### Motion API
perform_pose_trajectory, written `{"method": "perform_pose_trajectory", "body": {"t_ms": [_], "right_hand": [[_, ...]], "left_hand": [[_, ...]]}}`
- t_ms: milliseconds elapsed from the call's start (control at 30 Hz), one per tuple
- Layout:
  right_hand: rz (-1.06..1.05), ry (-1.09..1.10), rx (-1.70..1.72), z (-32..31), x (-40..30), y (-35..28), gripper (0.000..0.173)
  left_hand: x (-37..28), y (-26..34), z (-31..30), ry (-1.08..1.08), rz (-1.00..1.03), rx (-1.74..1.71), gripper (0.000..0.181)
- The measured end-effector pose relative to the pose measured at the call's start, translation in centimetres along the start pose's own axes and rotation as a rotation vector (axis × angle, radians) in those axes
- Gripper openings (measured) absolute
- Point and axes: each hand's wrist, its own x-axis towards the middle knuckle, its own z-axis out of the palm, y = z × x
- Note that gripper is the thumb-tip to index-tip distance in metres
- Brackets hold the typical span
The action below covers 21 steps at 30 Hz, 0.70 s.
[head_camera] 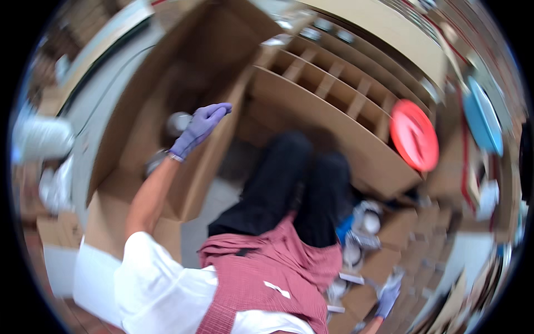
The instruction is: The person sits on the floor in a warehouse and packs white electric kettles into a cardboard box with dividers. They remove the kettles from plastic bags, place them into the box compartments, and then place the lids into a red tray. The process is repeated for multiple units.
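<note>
My left hand (200,129), in a purple glove, hangs over the side of a deep open cardboard box (200,179). Its fingers are stretched out close to one another, and nothing shows in them. Inside that box, a round whitish item (180,123) lies beside the glove, with another partly behind my wrist. Far out at the lower right, my right hand (389,294), gloved too, is by a pale, clear-looking item at its fingertips; blur hides whether it grips this. Between that hand and my legs, several clear items with round white parts (371,221) lie by cardboard.
In front of my knees stands a carton with cardboard dividers (333,89), and a red round plastic basin or lid (414,135) rests on its right end. A blue basin (483,116) is farther right. White plastic-wrapped goods (44,137) lie at the far left.
</note>
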Motion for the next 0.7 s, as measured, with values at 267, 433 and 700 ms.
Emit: {"method": "perform_pose_trajectory", "body": {"t_ms": [267, 433, 700], "right_hand": [[0.283, -0.439, 0.226, 4.4, 10.3, 0.5, 0.044], [-0.111, -0.085, -0.613, -1.4, 6.7, -16.0, 0.051], [-0.767, -0.009, -0.435, 10.3, 5.8, -38.7, 0.060]], "left_hand": [[-6.7, -22.2, -23.6, 0.486, -0.626, 0.567, 0.049], [0.4, -21.5, -11.9, -0.265, -0.088, 1.737, 0.069], [2.2, -26.5, -16.0, 0.350, -0.429, 1.100, 0.041]]}}
